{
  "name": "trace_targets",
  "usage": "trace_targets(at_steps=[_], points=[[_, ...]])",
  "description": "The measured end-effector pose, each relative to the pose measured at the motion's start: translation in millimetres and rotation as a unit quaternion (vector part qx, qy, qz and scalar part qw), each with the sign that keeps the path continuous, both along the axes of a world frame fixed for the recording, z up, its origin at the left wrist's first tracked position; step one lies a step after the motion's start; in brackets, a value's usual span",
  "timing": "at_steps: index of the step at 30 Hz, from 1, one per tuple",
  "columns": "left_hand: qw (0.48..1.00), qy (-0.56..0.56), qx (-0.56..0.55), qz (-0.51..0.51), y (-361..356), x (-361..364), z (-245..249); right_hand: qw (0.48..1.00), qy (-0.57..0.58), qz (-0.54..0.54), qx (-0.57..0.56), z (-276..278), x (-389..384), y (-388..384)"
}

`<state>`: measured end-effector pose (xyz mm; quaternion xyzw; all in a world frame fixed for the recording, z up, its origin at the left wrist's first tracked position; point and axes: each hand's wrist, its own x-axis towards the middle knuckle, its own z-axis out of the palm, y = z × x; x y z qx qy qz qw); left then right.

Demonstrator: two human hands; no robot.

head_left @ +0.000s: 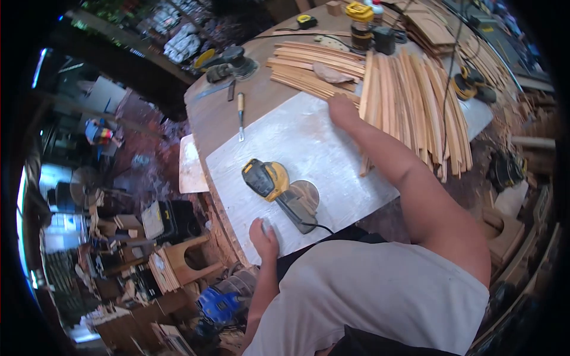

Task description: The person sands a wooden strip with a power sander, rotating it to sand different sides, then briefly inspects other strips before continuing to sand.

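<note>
- The right hand (343, 110) is out at full stretch across the table, its fingertips on the near edge of the wooden strips (415, 98). We see it from the back, so I cannot tell whether the fingers grip a strip or only press against one.
- Those strips lie fanned out in a wide heap on the far right of the table (214, 127), some ends hanging over the white board (309, 142).
- The left hand (264, 234) sits at the near corner of that board, fingers curled in. Something pale shows at the knuckles, and I cannot tell whether it is held.
- Between the two hands a yellow sander (266, 180) rests on the board, touched by neither hand. A round disc (306, 193) lies just beside it, and its black cord (323, 226) runs back toward the person.
- Beyond the board, a second stack of strips (314, 62) lies flat, touching the fanned heap.
- A chisel (240, 115) lies on bare table just off the board's far left edge.
- Further back are a grey sander (233, 62), a tape measure (307, 21) and a yellow-capped bottle (360, 24).
- An orange sander (470, 84) sits on the heap at far right.
</note>
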<state>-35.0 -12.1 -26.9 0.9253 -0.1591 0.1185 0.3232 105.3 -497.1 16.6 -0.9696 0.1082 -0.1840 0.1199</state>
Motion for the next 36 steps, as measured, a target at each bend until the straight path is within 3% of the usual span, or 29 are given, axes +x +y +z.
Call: trace_targets(at_steps=[2,10,13,16,19,21,22,24,25,27,29,35,36], points=[[0.997,0.0,0.072,0.0,-10,-2,12,1.0,0.018,-0.02,-0.017,-6,7,2],[0.997,0.001,0.074,0.01,-12,-1,16,0.998,0.001,-0.044,-0.041,-12,15,0],[0.998,-0.005,0.066,0.01,-11,-4,14,0.996,0.089,-0.027,-0.005,-14,11,-2],[0.997,0.0,0.078,0.008,-10,-3,13,0.992,0.101,-0.032,0.068,-14,5,4],[0.998,0.002,0.057,0.0,-7,1,12,0.986,0.016,0.036,0.162,-3,-8,14],[1.0,-0.014,0.018,-0.021,-1,1,11,0.933,0.034,0.097,0.345,21,-21,29],[1.0,-0.018,0.016,-0.017,3,4,10,0.934,0.032,0.102,0.341,35,-31,37],[0.991,0.068,-0.111,-0.011,10,20,9,0.86,0.045,0.151,0.485,66,-53,54],[0.991,0.063,-0.115,-0.012,17,35,8,0.862,0.042,0.154,0.481,81,-63,63],[0.954,0.152,-0.255,0.041,29,72,9,0.822,0.081,0.176,0.536,106,-86,82],[0.928,0.135,-0.346,0.002,19,95,81,0.826,0.084,0.182,0.527,125,-106,104],[0.844,0.13,-0.459,-0.244,36,169,191,0.833,0.106,0.202,0.505,161,-140,195],[0.841,0.129,-0.467,-0.242,40,172,205,0.836,0.111,0.202,0.499,164,-142,214]])
